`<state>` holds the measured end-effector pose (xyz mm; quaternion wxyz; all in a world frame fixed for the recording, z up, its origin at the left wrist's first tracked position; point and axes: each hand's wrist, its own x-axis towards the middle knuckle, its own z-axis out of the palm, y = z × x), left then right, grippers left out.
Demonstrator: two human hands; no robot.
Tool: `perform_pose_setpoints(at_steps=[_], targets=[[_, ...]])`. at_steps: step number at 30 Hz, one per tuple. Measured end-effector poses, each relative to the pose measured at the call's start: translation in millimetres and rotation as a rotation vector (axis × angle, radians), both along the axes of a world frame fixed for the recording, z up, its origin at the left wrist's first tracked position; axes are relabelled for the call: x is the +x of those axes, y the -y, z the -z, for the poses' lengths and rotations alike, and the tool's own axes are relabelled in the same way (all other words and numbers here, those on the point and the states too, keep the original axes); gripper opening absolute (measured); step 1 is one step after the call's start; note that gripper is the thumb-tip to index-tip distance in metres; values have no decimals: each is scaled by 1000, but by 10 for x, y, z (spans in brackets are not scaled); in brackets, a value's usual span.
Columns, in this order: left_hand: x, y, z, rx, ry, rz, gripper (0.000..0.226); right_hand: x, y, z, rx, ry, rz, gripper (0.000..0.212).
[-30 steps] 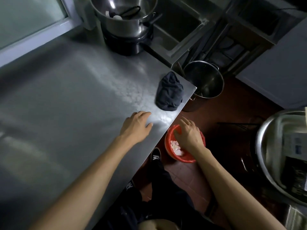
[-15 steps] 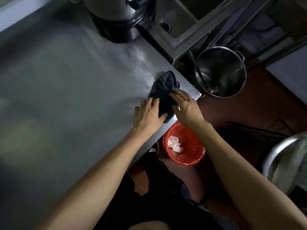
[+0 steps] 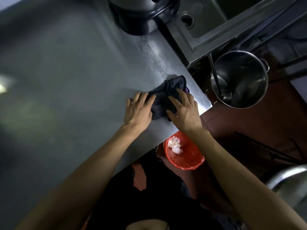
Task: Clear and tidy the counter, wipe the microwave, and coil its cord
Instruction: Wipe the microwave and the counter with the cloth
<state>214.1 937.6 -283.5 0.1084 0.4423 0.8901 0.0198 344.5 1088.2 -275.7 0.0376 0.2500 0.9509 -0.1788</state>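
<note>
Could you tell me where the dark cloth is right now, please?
The dark cloth lies at the counter's right corner, between the left hand and right hand, above the red bin.

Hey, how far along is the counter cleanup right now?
Done: the steel counter looks mostly bare, and white scraps lie in the red bin. In hand: left hand and right hand rest on the dark cloth near the corner. Left: no microwave or cord is in view.

cloth on counter corner | pot at 2 o'clock | bin at 6, probably on floor
</note>
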Motion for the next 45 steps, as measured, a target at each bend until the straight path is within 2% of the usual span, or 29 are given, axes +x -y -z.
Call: perform_pose_setpoints(at_steps=[5, 11, 16, 24, 33, 40, 45], targets=[[7, -27, 2, 110, 56, -13, 69, -55, -207, 71, -34, 124, -187, 77], [66, -3, 65, -27, 60, 34, 93, -75, -211, 124, -25, 154, -216, 83], [124, -27, 76, -1, 56, -5, 79, -114, -97, 137, -15, 75, -173, 73], [178, 326, 25, 61, 23, -69, 63, -95, 200, 113, -210, -102, -193, 56], [171, 1598, -348, 224, -83, -244, 61, -325, 1220, -168, -254, -312, -411, 55], [437, 3054, -671, 370, -204, -494, 55, -545, 2438, -611, -230, -401, -681, 52], [797, 3951, -919, 440, -279, -622, 51, -478, 3329, -840, -257, -419, -793, 51]])
